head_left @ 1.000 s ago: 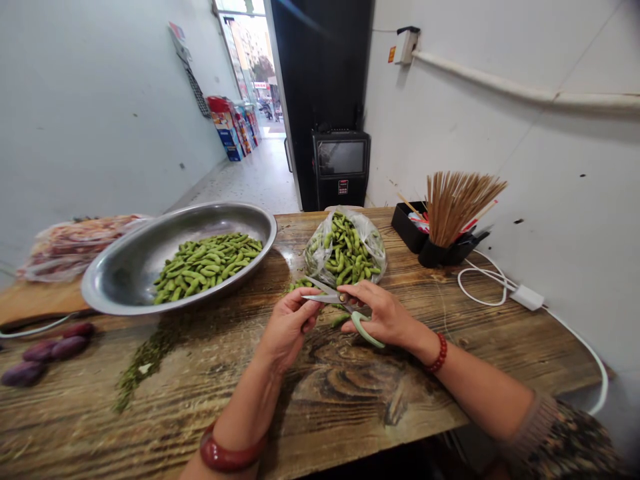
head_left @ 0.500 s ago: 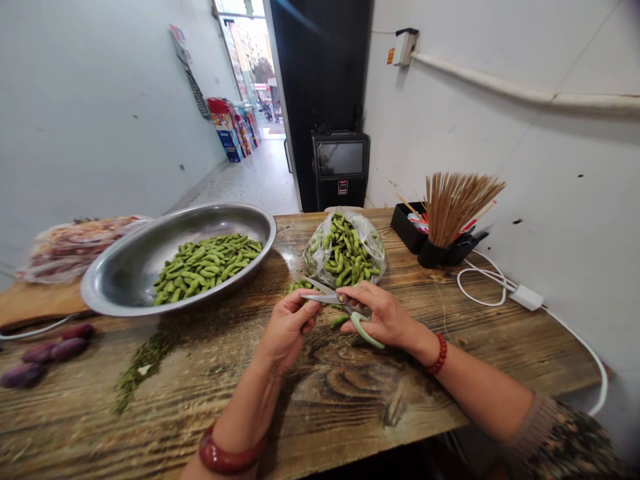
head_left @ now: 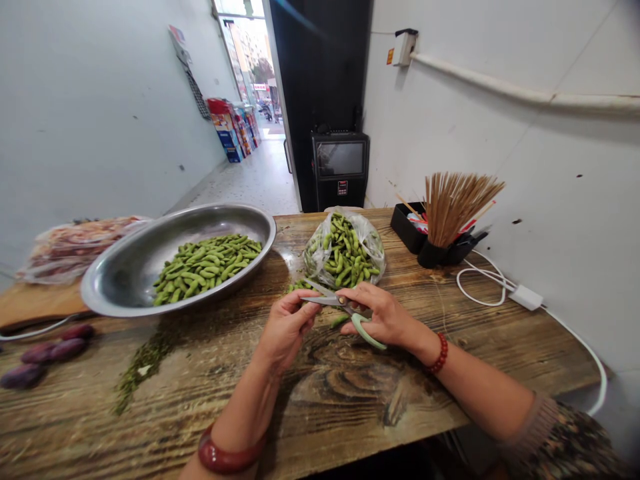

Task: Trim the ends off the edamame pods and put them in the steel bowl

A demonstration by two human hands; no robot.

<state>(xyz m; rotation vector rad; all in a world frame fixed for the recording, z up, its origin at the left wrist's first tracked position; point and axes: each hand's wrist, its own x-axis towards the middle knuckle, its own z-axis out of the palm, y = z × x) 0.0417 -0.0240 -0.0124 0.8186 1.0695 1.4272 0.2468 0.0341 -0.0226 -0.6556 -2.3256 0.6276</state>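
Note:
My right hand (head_left: 383, 315) grips a pair of scissors (head_left: 342, 301) with pale green handles, the blades parted and pointing left. At their tips, the thumb and fingers of my left hand (head_left: 289, 328) are pinched together; whatever is between them is hidden. Just behind both hands, a clear plastic bag (head_left: 376, 239) stands open, full of green edamame pods (head_left: 345, 250). A few loose pods (head_left: 300, 285) lie on the table by the bag. To the left, a wide steel basin (head_left: 127, 267) holds a heap of edamame pods (head_left: 205, 263).
Green trimmings (head_left: 143, 367) lie on the wooden table (head_left: 200, 400) below the basin. Purple oval vegetables (head_left: 67, 348) and bagged meat (head_left: 80, 247) are at far left. On the right stand a black holder (head_left: 434, 253) of skewers (head_left: 457, 207) and a white cable (head_left: 575, 333).
Almost nothing differs. Both hands stay in place at the scissors, with only a slight shift of the left fingers and the blades.

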